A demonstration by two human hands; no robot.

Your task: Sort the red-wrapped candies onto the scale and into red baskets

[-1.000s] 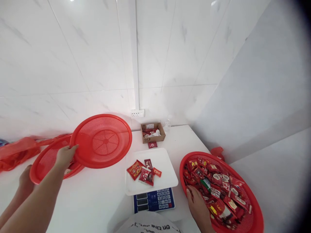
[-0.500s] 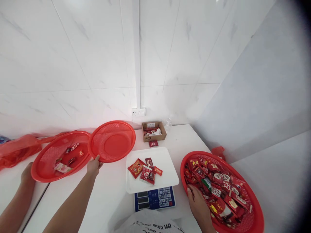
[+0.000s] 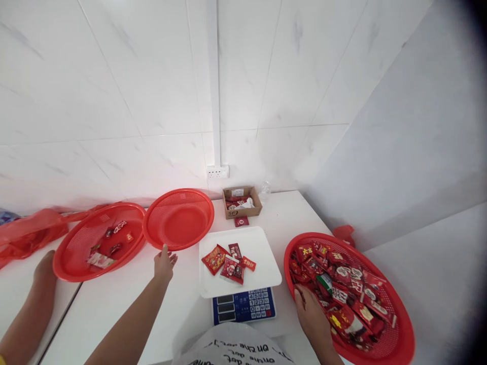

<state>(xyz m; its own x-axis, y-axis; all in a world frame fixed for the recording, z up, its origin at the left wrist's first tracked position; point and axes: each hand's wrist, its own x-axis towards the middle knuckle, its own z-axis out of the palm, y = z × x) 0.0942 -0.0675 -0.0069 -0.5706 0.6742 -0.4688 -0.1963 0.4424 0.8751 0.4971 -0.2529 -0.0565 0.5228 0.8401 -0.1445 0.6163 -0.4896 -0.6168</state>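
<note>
My left hand (image 3: 165, 265) is just below the front rim of an empty red basket (image 3: 179, 221), its fingers apart and a fingertip close to the rim. On the right, my right hand (image 3: 310, 312) grips the left rim of a large red basket (image 3: 404, 324) full of red snack packets (image 3: 344, 299). Between my hands, a white tray (image 3: 262, 284) on a blue scale (image 3: 243, 305) carries several red packets (image 3: 233, 266).
At the left, another person's hand (image 3: 44, 266) touches a red basket (image 3: 72, 274) holding a few packets. Behind the tray are a cardboard box (image 3: 243, 210) of packets, a single packet (image 3: 241, 222) and clear plastic (image 3: 265, 191). Red bags (image 3: 34, 230) lie far left.
My left hand has let go of the empty basket and moved slightly right. That basket sits a little further right. My right hand has stayed at the full basket's rim.
</note>
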